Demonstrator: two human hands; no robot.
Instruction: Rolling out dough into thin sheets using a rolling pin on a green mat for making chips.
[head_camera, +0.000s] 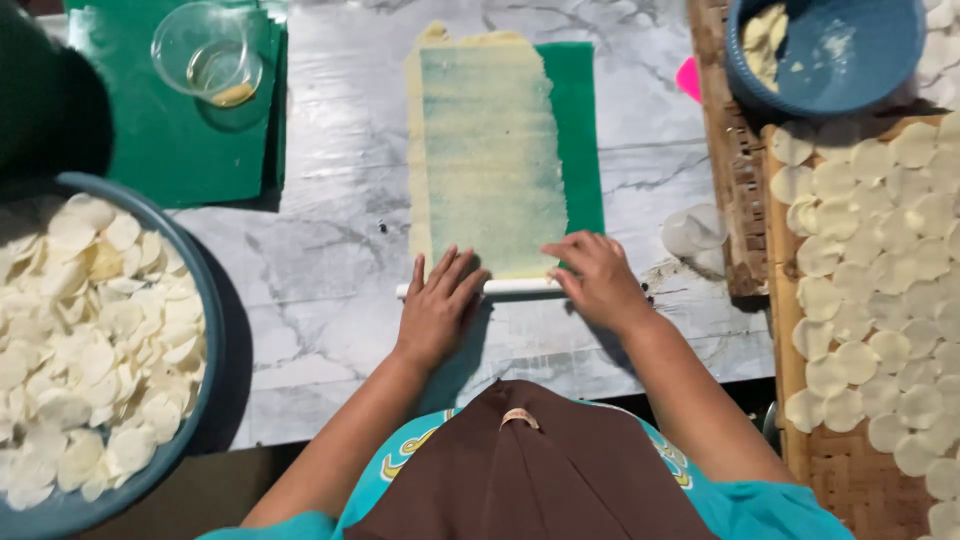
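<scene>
Head view: left hand and right hand, fingers flat and slightly spread, press a white rolling pin at the dough sheet's near edge.

The white roller is mostly buried under the left hand and right hand, only the middle bit shows. The dough sheet covers most of the green mat. The big bowl of white discs on the left gets cut by the frame edge, same for the blue bowl far right and the woven tray. Can't tell what's in the plastic cup.
</scene>
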